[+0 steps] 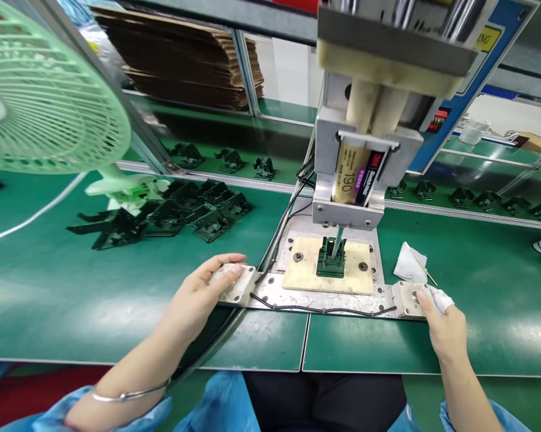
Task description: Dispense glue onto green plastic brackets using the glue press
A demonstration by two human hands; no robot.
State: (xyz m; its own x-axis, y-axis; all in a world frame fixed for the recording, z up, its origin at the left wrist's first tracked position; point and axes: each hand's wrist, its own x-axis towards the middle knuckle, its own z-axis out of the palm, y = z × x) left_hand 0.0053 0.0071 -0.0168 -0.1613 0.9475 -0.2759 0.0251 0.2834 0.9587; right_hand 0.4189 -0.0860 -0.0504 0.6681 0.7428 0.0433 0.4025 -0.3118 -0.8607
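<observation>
My left hand (205, 287) grips the left push-button box (239, 287) of a bench press, thumb lying over its top. At the other end of the metal base, my right hand (445, 324) is closed around the right push-button box (408, 300), with its thumb on the round metal button. Something white, like cloth or tissue (441, 299), shows by the right fingers; I cannot tell whether it is held or worn. Between the hands, a dark green plastic part (331, 264) sits on the cream fixture plate (292, 276). The press's thin rod (338, 242) comes down onto or into it.
A press head (349, 213) stands over the fixture. Several dark plastic parts (220, 210) lie left, beside a green fan (54, 102). More parts (263, 168) line the back ledge. A white paper piece (409, 264) and thin stick (426, 268) lie right. Black cables (279, 231) run left of the fixture.
</observation>
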